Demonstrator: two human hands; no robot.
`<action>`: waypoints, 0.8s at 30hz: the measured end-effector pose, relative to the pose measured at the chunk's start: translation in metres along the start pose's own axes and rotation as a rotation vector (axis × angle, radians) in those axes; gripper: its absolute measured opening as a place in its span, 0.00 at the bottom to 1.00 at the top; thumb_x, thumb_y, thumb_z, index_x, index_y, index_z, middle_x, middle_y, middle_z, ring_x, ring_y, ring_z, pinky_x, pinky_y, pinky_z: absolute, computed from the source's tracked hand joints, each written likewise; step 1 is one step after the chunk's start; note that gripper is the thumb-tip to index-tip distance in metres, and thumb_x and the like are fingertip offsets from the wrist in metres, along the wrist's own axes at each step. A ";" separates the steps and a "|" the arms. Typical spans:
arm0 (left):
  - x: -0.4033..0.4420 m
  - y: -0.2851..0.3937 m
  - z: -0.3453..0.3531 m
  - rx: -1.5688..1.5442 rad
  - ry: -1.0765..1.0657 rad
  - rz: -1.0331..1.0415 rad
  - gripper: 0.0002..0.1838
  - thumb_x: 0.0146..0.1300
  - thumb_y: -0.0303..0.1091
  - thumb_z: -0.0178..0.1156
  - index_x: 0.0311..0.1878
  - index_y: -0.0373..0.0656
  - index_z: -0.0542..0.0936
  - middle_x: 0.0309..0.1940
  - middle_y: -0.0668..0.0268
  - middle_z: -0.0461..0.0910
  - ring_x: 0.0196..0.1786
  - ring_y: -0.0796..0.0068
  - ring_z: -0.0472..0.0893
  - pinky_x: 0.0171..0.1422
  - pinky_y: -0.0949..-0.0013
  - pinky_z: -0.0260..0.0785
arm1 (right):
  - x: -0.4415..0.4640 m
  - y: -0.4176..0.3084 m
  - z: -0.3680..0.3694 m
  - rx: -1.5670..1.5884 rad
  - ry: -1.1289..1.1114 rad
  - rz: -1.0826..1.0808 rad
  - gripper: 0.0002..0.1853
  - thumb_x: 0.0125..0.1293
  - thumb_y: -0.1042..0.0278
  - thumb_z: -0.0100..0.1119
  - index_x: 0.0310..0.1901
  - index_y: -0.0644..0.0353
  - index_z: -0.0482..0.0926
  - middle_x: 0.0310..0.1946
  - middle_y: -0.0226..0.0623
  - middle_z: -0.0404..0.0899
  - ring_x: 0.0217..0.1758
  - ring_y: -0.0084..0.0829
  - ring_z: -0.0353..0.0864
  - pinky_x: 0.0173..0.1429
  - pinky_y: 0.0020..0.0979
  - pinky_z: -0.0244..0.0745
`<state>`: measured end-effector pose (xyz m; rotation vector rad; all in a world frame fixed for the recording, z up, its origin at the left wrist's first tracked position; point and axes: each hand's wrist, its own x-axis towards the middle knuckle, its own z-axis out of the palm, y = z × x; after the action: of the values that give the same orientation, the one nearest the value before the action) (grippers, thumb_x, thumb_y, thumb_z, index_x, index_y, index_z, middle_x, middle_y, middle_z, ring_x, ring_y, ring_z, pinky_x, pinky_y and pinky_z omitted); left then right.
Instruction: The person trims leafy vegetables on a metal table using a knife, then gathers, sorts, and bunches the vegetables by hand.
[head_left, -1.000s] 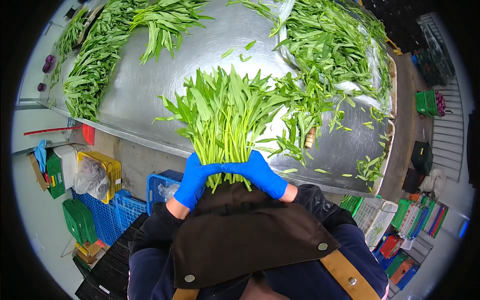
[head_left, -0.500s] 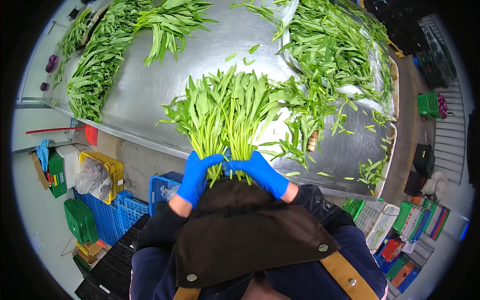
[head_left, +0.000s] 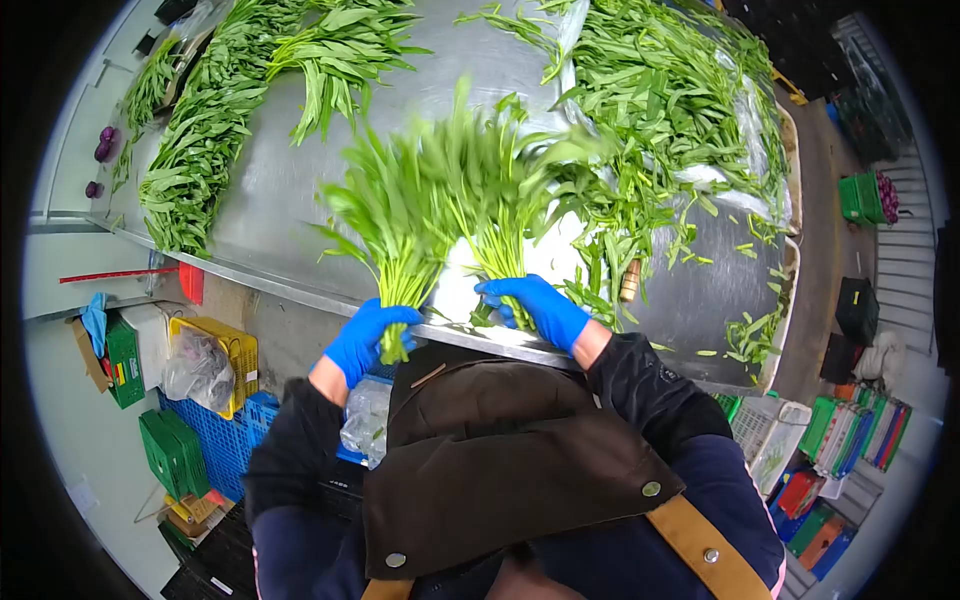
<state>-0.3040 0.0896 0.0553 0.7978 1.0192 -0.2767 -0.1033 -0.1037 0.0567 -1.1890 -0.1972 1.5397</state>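
Leafy greens parted into two separate handfuls

Half a second ago both hands met around the stems, their leaves forming one broad fan; now they have drawn apart, and a bright strip of the metal table shows between. What was gathered together is thus divided, one portion per hand. The left hand is closed around the left bunch, stem ends poking out below the fist, near the table's front edge. The right hand grips the right bunch low on its stems, over the table; its stem ends are mostly hidden. Both bunches stand leaves-away from the person, with slim pale-green stems and long, narrow leaves, blurred at the tops. Loose trimmings lie to the right, around a brown handle.
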 end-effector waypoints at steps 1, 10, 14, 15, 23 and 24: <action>-0.012 0.013 0.006 -0.001 0.000 0.010 0.18 0.52 0.26 0.63 0.47 0.33 0.74 0.26 0.63 0.76 0.22 0.74 0.75 0.30 0.67 0.73 | 0.005 -0.008 0.000 0.014 0.038 0.095 0.17 0.59 0.64 0.61 0.48 0.64 0.78 0.28 0.32 0.77 0.23 0.19 0.70 0.25 0.22 0.65; -0.051 0.113 -0.039 0.764 0.308 0.495 0.12 0.49 0.26 0.67 0.38 0.35 0.79 0.20 0.67 0.76 0.18 0.78 0.74 0.24 0.74 0.68 | -0.015 -0.111 -0.025 -0.175 0.149 -0.136 0.14 0.63 0.63 0.60 0.45 0.63 0.81 0.24 0.25 0.76 0.16 0.16 0.62 0.21 0.20 0.56; -0.055 0.133 -0.067 0.438 0.211 0.347 0.09 0.51 0.27 0.63 0.36 0.35 0.79 0.21 0.67 0.76 0.17 0.79 0.73 0.24 0.75 0.68 | -0.003 -0.125 -0.065 -0.270 0.182 -0.034 0.14 0.64 0.60 0.58 0.44 0.61 0.83 0.26 0.23 0.76 0.17 0.13 0.61 0.22 0.18 0.55; -0.060 0.141 -0.072 0.639 0.280 0.388 0.09 0.52 0.28 0.63 0.37 0.35 0.79 0.21 0.67 0.76 0.18 0.79 0.73 0.24 0.74 0.68 | -0.010 -0.136 -0.068 -0.349 0.245 -0.031 0.15 0.65 0.59 0.57 0.44 0.61 0.83 0.25 0.22 0.75 0.17 0.12 0.59 0.22 0.18 0.55; -0.076 0.158 -0.127 0.554 0.469 0.444 0.09 0.56 0.30 0.63 0.37 0.37 0.78 0.22 0.67 0.76 0.20 0.77 0.74 0.25 0.72 0.69 | -0.001 -0.157 -0.101 -0.163 0.176 -0.178 0.16 0.68 0.60 0.53 0.47 0.65 0.80 0.24 0.22 0.74 0.16 0.13 0.64 0.22 0.20 0.64; -0.083 0.171 -0.132 0.497 0.481 0.610 0.08 0.54 0.29 0.64 0.35 0.38 0.78 0.22 0.68 0.76 0.20 0.77 0.74 0.26 0.73 0.69 | -0.008 -0.171 -0.092 -0.091 0.140 -0.373 0.17 0.68 0.61 0.52 0.49 0.65 0.79 0.27 0.21 0.75 0.17 0.11 0.62 0.22 0.18 0.60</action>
<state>-0.3386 0.2891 0.1678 1.6368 1.1078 0.2125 0.0753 -0.0897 0.1323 -1.2458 -0.3767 1.1286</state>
